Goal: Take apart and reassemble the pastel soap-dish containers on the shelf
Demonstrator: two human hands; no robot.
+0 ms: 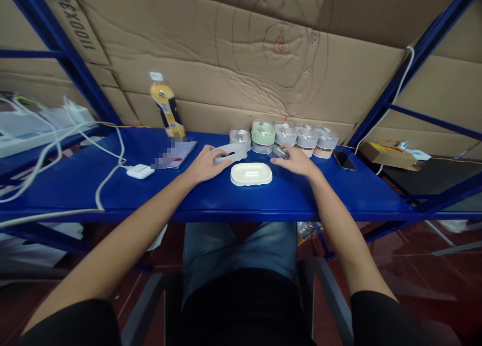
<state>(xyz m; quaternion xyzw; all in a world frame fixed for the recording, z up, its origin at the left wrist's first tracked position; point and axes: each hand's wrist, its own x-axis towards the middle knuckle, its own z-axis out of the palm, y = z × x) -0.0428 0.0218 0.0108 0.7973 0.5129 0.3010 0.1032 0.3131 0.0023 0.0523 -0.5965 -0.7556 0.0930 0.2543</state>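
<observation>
Two hands, left [206,164] and right [295,160], reach forward, palms down, well apart.

"1100x380" on cardboard [79,24]; bottle label [171,110] too small.

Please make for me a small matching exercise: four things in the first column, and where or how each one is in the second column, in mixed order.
1. Bottle
2. Cream tray
3. White case
4. Left hand

A. Holds a grey piece
B. Stands at the back, by the cardboard
C. Lies near the front edge, between the two forearms
D. Lies beside a white cable, on the left side

Right pairs: 1-B, 2-C, 3-D, 4-A
</observation>
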